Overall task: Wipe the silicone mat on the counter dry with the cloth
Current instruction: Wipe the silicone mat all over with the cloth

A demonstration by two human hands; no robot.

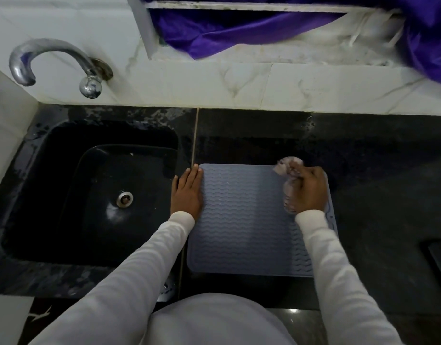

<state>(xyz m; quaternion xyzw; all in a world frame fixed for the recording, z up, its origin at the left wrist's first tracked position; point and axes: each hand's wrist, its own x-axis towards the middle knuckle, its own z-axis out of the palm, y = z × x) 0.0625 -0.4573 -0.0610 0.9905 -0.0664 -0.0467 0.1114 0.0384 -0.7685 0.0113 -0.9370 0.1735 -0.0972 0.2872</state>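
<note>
A grey-blue silicone mat (pixel 242 220) is laid flat on the black counter (pixel 378 195), just right of the seam beside the black sink (pixel 90 195). Its left edge is set close to the sink rim; bare counter is seen beyond its far edge up to the white tiled wall (pixel 239 83), and a wider stretch of bare counter is seen to its right. Its near edge is stopped short of the counter's front edge. The mat is seen as roughly rectangular, the long axis running away from the person toward the wall, with wavy ridges running across it left to right.

The left hand (pixel 187 192) is laid flat, palm down, fingers straight and together, pointed toward the wall, pressed on the mat's far-left edge and partly on the counter. Nothing is held in it. The left sleeve (pixel 130 270) is angled in from lower left.

The right hand (pixel 307 190) is placed over the mat's far-right corner, fingers curled and clamped on a bunched pale cloth (pixel 288 166). The cloth is seen sticking out past the fingers toward the wall and down the hand's left side, touching the mat. The right sleeve (pixel 339 270) is laid along the mat's right edge.

A chrome tap (pixel 50 63) is mounted on the wall above the sink. Purple fabric (pixel 239 31) is bunched in the recess above the tiles.
</note>
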